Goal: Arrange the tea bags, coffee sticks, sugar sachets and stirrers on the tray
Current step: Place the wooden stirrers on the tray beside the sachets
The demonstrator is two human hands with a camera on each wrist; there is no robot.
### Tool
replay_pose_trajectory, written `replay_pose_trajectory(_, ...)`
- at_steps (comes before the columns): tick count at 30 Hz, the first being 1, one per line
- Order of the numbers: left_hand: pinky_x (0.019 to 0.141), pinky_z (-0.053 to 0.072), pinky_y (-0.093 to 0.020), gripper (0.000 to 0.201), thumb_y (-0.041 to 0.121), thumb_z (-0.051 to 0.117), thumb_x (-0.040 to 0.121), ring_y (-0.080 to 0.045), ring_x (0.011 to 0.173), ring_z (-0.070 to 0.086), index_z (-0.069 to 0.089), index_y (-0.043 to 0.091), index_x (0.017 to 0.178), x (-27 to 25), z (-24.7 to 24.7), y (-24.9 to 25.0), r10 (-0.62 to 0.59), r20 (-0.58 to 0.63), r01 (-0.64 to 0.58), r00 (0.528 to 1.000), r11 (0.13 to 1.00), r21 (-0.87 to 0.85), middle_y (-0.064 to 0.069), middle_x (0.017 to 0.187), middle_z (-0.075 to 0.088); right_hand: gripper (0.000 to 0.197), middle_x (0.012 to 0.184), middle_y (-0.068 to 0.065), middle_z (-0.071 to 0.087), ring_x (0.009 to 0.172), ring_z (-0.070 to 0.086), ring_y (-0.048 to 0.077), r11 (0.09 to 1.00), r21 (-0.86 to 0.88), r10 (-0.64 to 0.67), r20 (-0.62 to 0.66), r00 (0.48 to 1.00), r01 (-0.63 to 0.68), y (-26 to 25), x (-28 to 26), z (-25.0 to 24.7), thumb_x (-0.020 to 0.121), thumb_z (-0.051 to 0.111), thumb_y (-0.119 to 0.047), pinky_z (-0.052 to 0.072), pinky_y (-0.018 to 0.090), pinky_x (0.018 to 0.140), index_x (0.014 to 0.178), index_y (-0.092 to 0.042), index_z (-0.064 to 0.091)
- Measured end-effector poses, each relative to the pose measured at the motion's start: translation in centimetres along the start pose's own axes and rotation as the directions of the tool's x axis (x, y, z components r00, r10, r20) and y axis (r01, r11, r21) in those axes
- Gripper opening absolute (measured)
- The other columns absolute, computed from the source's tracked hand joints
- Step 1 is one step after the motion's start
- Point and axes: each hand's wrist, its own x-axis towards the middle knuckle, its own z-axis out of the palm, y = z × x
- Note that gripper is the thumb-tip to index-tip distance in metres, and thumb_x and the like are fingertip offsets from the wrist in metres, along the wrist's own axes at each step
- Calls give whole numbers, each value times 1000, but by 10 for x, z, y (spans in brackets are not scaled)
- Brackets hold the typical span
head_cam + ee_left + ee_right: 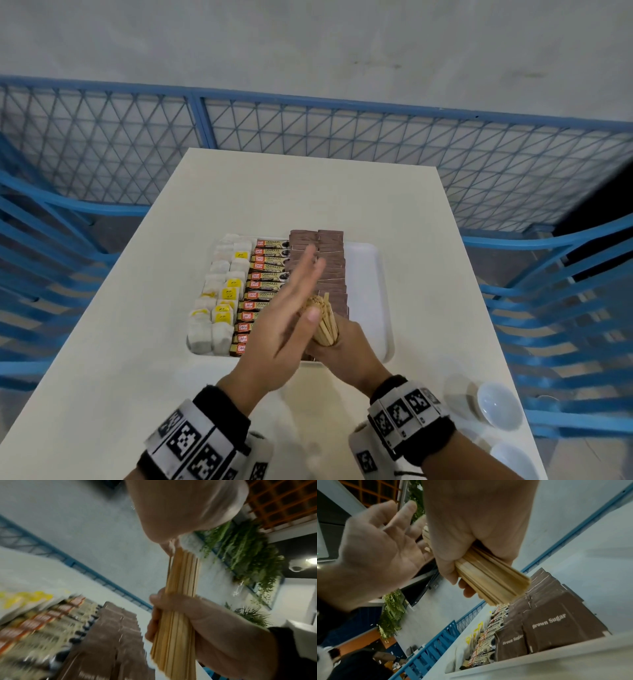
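Right hand [346,346] has its grip wrapped tight round a bundle of thin flat wooden stirrers [325,323], standing upright. Left hand [284,318] is flat, fingers straight, palm against the bundle's top. Right under the grip sits the white tray [373,291]: brown paper sugar sachets [329,260], glossy coffee sticks [265,277], soft white tea bags [219,301] leftward.

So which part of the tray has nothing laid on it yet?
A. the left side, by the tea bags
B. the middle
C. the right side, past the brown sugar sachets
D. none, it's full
C: the head view shows bare white tray to the right of the brown sugar sachets, while the right hand grips the bundle of wooden stirrers above it.
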Motion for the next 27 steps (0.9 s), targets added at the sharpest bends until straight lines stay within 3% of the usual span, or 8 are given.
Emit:
replay_pose_trajectory(2,116,21,-25,52,43,29,98,-11,144,20,30,21,145,7,-3,2,-24,-2,24,1000,997,76,6,156,22,13,78,1,68,73,64,22,1000,0,1,15,1000,-1,-3,0,2,79,71,-20,56,40,69,82,-22,59)
replay_pose_trajectory(5,110,29,-22,46,40,32,99,-5,134,37,54,15,130,13,-2,-1,-36,92,10,995,962,272,5,138,51,14,76,-14,62,73,60,-2,997,-1,-73,70,995,73,-8,0,8,74,69,-25,48,15,65,82,-26,58)
replay_pose_trajectory(11,68,48,-36,31,24,42,95,-13,74,58,68,11,84,13,-5,-17,35,271,-180,962,826,534,1,84,63,40,73,-22,54,72,56,-16,992,-10,-125,66,990,126,-16,0,17,64,47,-40,38,3,57,88,-11,61)
replay_pose_trajectory(15,99,38,-23,34,33,37,97,-5,109,55,66,19,107,16,-13,-14,42,233,-134,971,909,395,7,113,66,21,69,-18,59,67,58,-6,997,20,-71,35,997,71,-15,4,19,66,58,-38,42,9,59,80,-22,58)
replay_pose_trajectory(18,107,30,-18,36,44,34,95,1,127,44,54,31,122,22,-24,-11,-200,4,200,980,979,-24,12,132,55,14,65,-9,62,58,58,-2,993,118,-2,-70,998,10,-26,13,12,81,69,-15,46,16,58,75,-22,58)
replay_pose_trajectory(20,107,35,-25,44,53,29,96,-1,121,51,57,27,118,29,-33,-19,-501,-69,447,863,819,-361,8,128,59,12,66,-3,62,56,60,2,967,256,25,-162,986,18,-42,20,6,84,67,-10,49,17,55,77,-16,59)
replay_pose_trajectory(24,86,44,-34,66,53,21,96,-14,77,69,73,13,89,27,-45,-38,-808,315,746,498,213,-631,-6,90,72,14,69,9,61,64,61,18,906,397,-28,-294,955,149,-78,35,9,82,69,-10,54,34,62,75,-19,61)
replay_pose_trajectory(27,90,46,-43,57,42,31,91,-25,75,69,76,9,81,24,-44,-40,-768,470,762,434,35,-647,-11,84,72,19,69,5,63,69,62,17,888,403,-85,-326,941,220,-95,39,23,78,71,-8,54,34,68,70,-21,61)
